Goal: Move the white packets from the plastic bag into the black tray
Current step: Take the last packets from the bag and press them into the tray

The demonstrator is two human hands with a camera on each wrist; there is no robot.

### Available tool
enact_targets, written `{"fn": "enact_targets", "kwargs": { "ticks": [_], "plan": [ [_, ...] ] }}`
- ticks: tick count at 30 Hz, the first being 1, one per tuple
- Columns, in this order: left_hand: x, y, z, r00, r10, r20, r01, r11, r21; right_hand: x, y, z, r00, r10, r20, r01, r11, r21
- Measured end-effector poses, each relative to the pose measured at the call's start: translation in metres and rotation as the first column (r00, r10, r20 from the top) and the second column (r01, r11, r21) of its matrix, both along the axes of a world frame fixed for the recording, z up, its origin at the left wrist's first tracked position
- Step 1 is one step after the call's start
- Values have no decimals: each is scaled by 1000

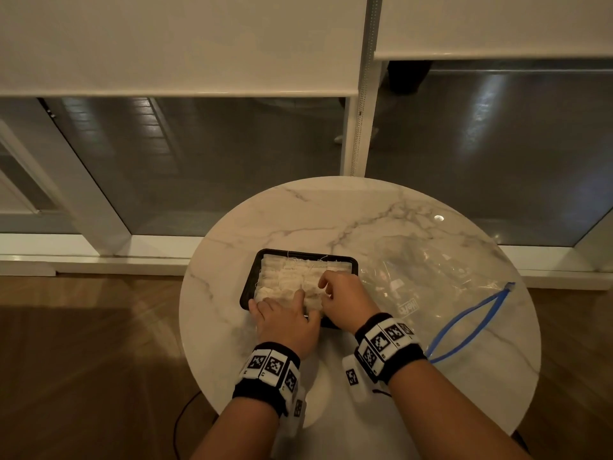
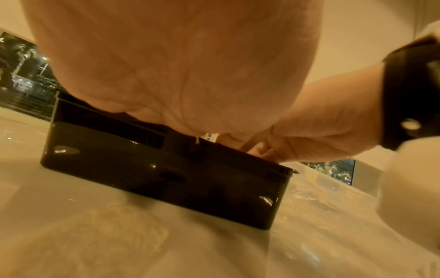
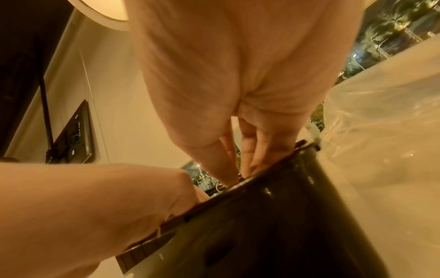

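The black tray (image 1: 249, 287) sits on the round marble table (image 1: 331, 214), packed with rows of white packets (image 1: 288, 277). My left hand (image 1: 278, 302) lies over the tray's near left part, fingers spread flat and pressing on the packets. My right hand (image 1: 326, 293) reaches into the near right part. In the right wrist view its thumb and fingers (image 3: 250, 159) point down close together and dip behind the tray wall (image 3: 273, 225), pinching a packet there. The clear plastic bag (image 1: 431, 280) lies flat to the tray's right, and it looks nearly empty. The left wrist view shows my palm (image 2: 178, 75) over the tray (image 2: 166, 173).
The bag's blue zip strip (image 1: 471, 323) curls open toward the table's right edge. Bare marble lies behind the tray and in front of my wrists. Wooden floor and a window wall surround the small table. A dark cable (image 1: 185, 413) runs on the floor at left.
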State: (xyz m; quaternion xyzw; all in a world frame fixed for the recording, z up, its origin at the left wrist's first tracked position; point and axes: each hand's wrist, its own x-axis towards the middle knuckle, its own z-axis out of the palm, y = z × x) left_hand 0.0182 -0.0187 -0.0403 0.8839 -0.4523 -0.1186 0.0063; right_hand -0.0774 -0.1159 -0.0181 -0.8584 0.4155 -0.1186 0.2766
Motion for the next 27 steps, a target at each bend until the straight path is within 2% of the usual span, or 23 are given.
{"fn": "enact_targets", "kwargs": {
  "ticks": [3,7,18,23,27],
  "plan": [
    [1,-1,2,1000,-18,13,17,999,34,-12,16,1,995,88,-47,-92,991,-92],
    [2,-2,8,998,-36,59,30,994,109,-16,24,-10,962,175,-210,-208,967,-149],
    [4,-4,11,999,-24,43,18,991,130,-14,18,-10,942,236,-238,-246,969,-15],
    [4,-1,12,1000,6,-9,-5,998,56,-15,19,-7,943,236,-236,-237,971,27],
    [10,4,20,996,15,-88,-27,990,-142,-16,20,-6,957,218,-191,-219,976,17]
  ]
}}
